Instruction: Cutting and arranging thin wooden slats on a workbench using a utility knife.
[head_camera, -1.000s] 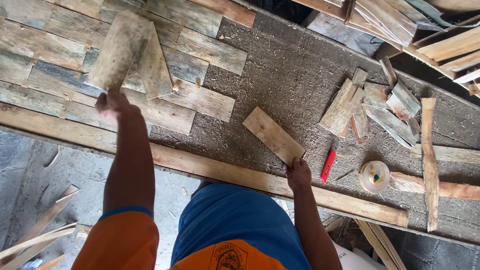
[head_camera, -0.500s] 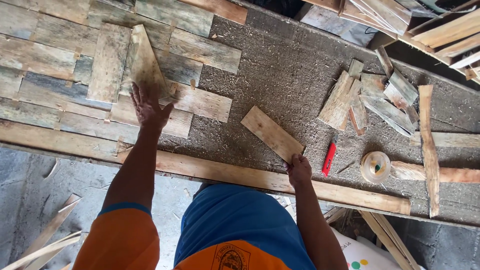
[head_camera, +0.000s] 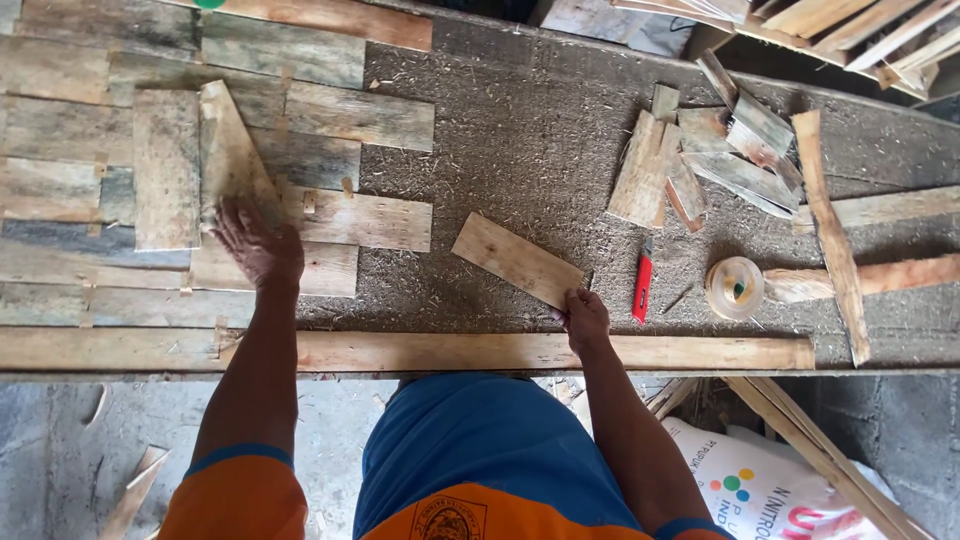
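My left hand (head_camera: 258, 242) lies flat, fingers spread, on a weathered plank (head_camera: 232, 150) that sits at a slant on a patchwork of grey-green planks (head_camera: 300, 120). A second loose plank (head_camera: 165, 170) lies upright just left of it. My right hand (head_camera: 584, 318) grips the near end of a pale short board (head_camera: 515, 259) that rests at an angle on the rough grey work surface (head_camera: 520, 150). A long wooden strip (head_camera: 480, 351) runs along the front edge below both hands.
A red utility knife (head_camera: 643, 286) lies right of my right hand, next to a roll of clear tape (head_camera: 734, 287). A pile of short offcuts (head_camera: 700, 165) and long slats (head_camera: 828, 230) sit at the right. A white printed sack (head_camera: 770, 485) lies on the floor.
My left hand has set the slanted plank down on the patchwork and now presses on it, lower and nearer than before. My right hand and its board stayed put.
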